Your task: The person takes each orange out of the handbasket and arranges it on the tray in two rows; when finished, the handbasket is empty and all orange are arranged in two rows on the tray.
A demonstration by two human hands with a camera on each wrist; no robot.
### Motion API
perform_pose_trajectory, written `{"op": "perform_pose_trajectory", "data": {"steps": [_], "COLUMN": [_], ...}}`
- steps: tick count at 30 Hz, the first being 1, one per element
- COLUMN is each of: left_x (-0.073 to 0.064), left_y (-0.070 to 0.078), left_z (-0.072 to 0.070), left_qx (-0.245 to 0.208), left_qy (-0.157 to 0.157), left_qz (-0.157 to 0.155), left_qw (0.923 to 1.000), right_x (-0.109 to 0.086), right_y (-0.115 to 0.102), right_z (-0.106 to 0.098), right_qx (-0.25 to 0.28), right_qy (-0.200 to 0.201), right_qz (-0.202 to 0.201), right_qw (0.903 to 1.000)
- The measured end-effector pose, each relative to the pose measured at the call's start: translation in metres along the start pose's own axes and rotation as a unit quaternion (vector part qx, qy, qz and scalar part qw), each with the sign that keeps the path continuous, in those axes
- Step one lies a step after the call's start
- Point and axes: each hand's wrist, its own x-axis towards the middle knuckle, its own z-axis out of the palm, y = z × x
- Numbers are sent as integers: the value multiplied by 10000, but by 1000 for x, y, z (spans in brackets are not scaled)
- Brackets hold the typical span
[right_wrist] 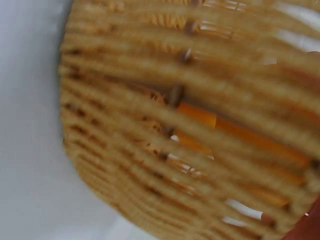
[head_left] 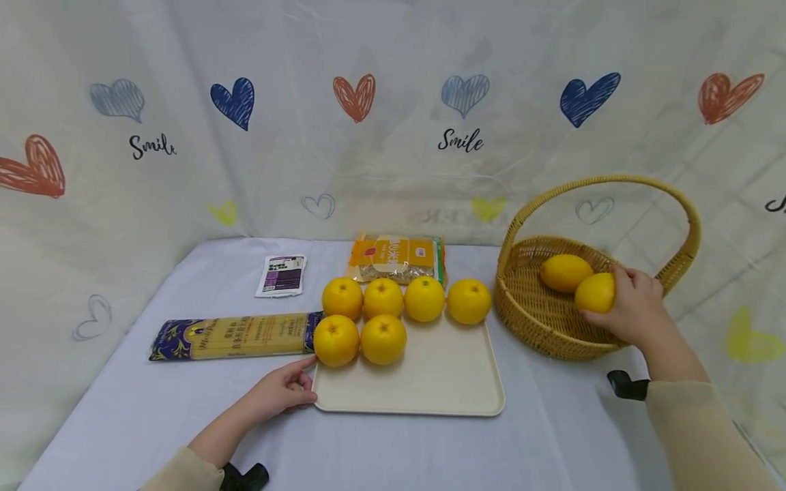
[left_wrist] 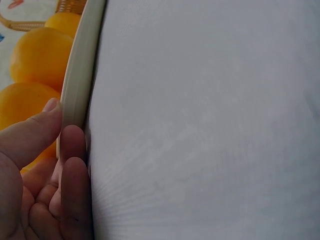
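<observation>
My right hand [head_left: 635,307] holds an orange [head_left: 594,293] inside the wicker basket [head_left: 534,334], beside another orange [head_left: 565,273]. In the right wrist view, the basket's woven wall [right_wrist: 125,150] fills most of the picture, with orange colour showing through its gaps. At the left edge of the cream tray [head_left: 442,382], my left hand [head_left: 279,392] grips the rim. The left wrist view has the thumb on one side of the tray rim [left_wrist: 77,75] and fingers on the other. Several oranges [head_left: 383,339] sit in two rows at the tray's back and left.
A long pasta packet [head_left: 245,335] lies left of the tray. Behind it is a small white and purple sachet [head_left: 281,276]. An orange grain bag [head_left: 398,258] lies behind the fruit. The basket's tall handle [head_left: 602,179] arches above it. A heart-printed cloth [head_left: 399,170] hangs at the back.
</observation>
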Motion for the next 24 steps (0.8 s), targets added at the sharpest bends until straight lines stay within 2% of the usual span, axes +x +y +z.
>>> {"op": "perform_pose_trajectory", "data": {"steps": [6, 11, 15, 19, 21, 24], "left_x": [4, 7, 7, 7, 7, 7], "left_y": [-1, -1, -2, -3, -5, -6], "left_z": [0, 0, 1, 0, 0, 0], "left_qx": [74, 78, 34, 0, -13, -26], "left_qy": [-70, -93, -83, -56, -44, -39], "left_qz": [141, 210, 176, 150, 150, 143], "left_qw": [9998, 9997, 9998, 9999, 9999, 9999], "right_x": [-7, -12, -17, -23, -24, -24], "right_y": [-14, -30, -49, -70, -81, -95], "right_z": [-4, -5, -5, -3, 1, 13], "right_qx": [284, 673, 1385, 2132, 2398, 2565], "right_qy": [431, 864, 1146, 1011, 968, 1123], "right_qz": [-93, -257, -296, -427, -619, -1010], "right_qw": [9986, 9937, 9833, 9708, 9640, 9547]}}
